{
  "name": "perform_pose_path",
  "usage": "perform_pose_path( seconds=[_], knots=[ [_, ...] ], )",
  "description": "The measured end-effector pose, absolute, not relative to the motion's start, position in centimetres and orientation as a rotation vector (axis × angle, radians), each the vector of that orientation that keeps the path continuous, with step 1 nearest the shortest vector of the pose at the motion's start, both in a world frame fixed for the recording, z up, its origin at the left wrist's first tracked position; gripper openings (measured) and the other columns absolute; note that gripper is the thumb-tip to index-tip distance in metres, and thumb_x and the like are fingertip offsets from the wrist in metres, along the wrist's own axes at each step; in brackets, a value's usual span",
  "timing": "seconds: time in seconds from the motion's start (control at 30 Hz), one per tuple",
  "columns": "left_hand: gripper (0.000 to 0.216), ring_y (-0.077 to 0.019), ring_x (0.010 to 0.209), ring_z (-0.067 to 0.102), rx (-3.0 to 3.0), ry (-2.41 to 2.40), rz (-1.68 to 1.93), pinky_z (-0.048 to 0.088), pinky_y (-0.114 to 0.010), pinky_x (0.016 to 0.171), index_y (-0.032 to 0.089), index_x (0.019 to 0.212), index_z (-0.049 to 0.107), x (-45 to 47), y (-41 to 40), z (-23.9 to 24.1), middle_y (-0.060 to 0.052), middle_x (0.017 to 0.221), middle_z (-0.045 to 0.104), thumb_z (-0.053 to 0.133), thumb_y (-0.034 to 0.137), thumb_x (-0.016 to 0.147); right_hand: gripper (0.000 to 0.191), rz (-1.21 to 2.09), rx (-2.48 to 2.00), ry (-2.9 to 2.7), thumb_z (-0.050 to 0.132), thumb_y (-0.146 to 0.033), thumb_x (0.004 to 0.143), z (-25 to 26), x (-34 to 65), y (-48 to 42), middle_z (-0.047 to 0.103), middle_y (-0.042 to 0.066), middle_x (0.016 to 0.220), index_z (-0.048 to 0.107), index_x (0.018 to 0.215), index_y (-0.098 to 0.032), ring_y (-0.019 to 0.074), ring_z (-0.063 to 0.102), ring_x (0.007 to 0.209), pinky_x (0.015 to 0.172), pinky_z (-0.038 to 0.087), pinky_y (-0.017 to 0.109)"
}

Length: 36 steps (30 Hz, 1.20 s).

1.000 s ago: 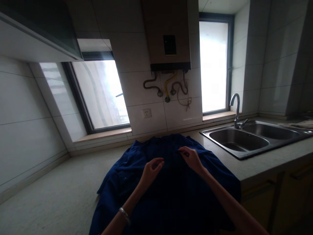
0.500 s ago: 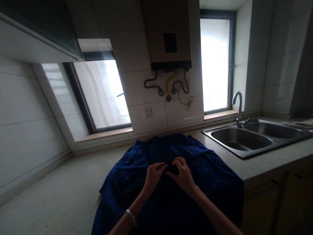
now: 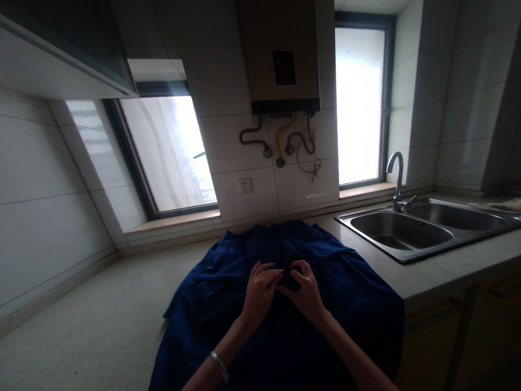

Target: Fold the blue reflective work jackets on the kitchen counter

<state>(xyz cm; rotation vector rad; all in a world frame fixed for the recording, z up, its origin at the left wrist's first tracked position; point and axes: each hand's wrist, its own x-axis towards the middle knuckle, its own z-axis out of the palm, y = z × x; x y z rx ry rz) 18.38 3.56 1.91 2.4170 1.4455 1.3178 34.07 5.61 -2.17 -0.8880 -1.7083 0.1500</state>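
- Countertop [image 3: 81,326]: I see it running under both hands, spreading far to the left of the grip and on to the right past the basin.
- Blue garment [image 3: 345,293]: it lies spread flat on the countertop, directly beneath the grip. Its near edge hangs over the counter front and its far edge stops short of the wall tiles. The light is poor, so I cannot make out buttons or seams.
- Windows: one [image 3: 171,152] stands beyond the grip to the left, the other [image 3: 360,103] beyond it to the right.
- Double sink [image 3: 407,259]: set into the counter well to the right of the hands, apart from the cloth.
- Water heater [image 3: 280,54]: wall-mounted, straight beyond and above the grip, with hoses [image 3: 280,144] below it.
- Left hand [image 3: 260,290]: fingers curled and pinched together on a dark fold at the garment's middle.
- Right hand [image 3: 305,290]: likewise closed on the same fold, its fingertips meeting those of the left hand.
- Faucet [image 3: 398,176]: upright at the sink's far edge.
- Bracelet [image 3: 220,366]: on the left wrist, nearer me than the grip.
- Wall socket [image 3: 244,185]: just beyond the grip, below the heater.
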Motion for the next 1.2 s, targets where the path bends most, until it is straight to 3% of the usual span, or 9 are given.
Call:
perform_pose_path(
  seconds=[0.07, 0.13, 0.23, 0.3, 0.5, 0.83, 1.2],
  knots=[
    [0.026, -0.0207, 0.105, 0.057, 2.505, 1.35, 1.262, 0.023, -0.051, 0.109, 0.032, 0.104, 0.067, 18.7, 3.2, 2.0, 0.0, 0.099, 0.071, 0.05, 0.024, 0.086, 0.02, 0.16, -0.876, -1.711, 0.07, -0.038, 0.073, -2.3, 34.1, 5.7, 0.055, 0.007, 0.097, 0.062, 0.076, -0.02, 0.0215, 0.051, 0.089, 0.079, 0.043, 0.037],
    [0.025, -0.0198, 0.101, 0.058, 2.463, 1.277, 1.26, 0.03, -0.046, 0.106, 0.031, 0.105, 0.067, 18.9, 3.1, 2.1, -0.001, 0.098, 0.07, 0.05, 0.027, 0.087, 0.015, 0.179, -0.825, -1.738, 0.065, -0.034, 0.078, -2.4, 34.2, 5.8, 0.057, 0.007, 0.095, 0.064, 0.079, -0.02, 0.0208, 0.052, 0.089, 0.08, 0.043, 0.037],
    [0.024, -0.019, 0.093, 0.061, 2.209, 1.25, 1.31, 0.046, -0.034, 0.09, 0.026, 0.102, 0.069, 19.2, 3.2, 2.3, -0.004, 0.096, 0.069, 0.054, 0.032, 0.084, 0.012, 0.207, -0.736, -1.789, 0.056, -0.027, 0.086, -2.5, 34.2, 5.7, 0.059, 0.005, 0.093, 0.065, 0.082, -0.02, 0.0188, 0.053, 0.089, 0.081, 0.041, 0.036],
    [0.023, -0.0186, 0.089, 0.062, 2.058, 1.253, 1.325, 0.048, -0.029, 0.082, 0.023, 0.095, 0.071, 19.2, 3.3, 2.3, -0.004, 0.093, 0.068, 0.055, 0.034, 0.083, 0.015, 0.222, -0.698, -1.814, 0.052, -0.025, 0.088, -2.6, 34.1, 5.7, 0.059, 0.005, 0.092, 0.064, 0.081, -0.02, 0.0174, 0.054, 0.087, 0.081, 0.041, 0.035],
    [0.023, -0.0171, 0.075, 0.061, 1.895, 1.365, 1.4, 0.045, -0.026, 0.072, 0.018, 0.082, 0.072, 19.4, 3.4, 1.9, -0.002, 0.077, 0.067, 0.056, 0.034, 0.081, 0.023, 0.199, -0.642, -1.857, 0.05, -0.025, 0.089, -2.7, 34.2, 5.6, 0.059, 0.006, 0.093, 0.058, 0.069, -0.018, 0.0167, 0.054, 0.086, 0.077, 0.044, 0.032],
    [0.024, -0.0177, 0.072, 0.061, 1.804, 1.416, 1.388, 0.044, -0.026, 0.067, 0.017, 0.073, 0.067, 19.8, 3.2, 2.1, -0.002, 0.073, 0.068, 0.051, 0.033, 0.081, 0.026, 0.083, -0.572, -1.933, 0.045, -0.023, 0.091, -2.3, 34.6, 5.1, 0.058, 0.007, 0.084, 0.055, 0.068, -0.018, 0.0176, 0.052, 0.077, 0.075, 0.045, 0.037],
    [0.028, -0.0121, 0.055, 0.047, 1.73, 1.427, 1.426, 0.036, -0.021, 0.053, 0.017, 0.064, 0.057, 20.8, 2.3, 2.5, 0.003, 0.056, 0.052, 0.049, 0.038, 0.08, 0.023, 0.086, -0.534, -1.941, 0.046, -0.027, 0.091, -2.9, 34.6, 5.3, 0.056, 0.007, 0.08, 0.06, 0.074, -0.018, 0.0189, 0.051, 0.077, 0.074, 0.046, 0.038]
  ],
)
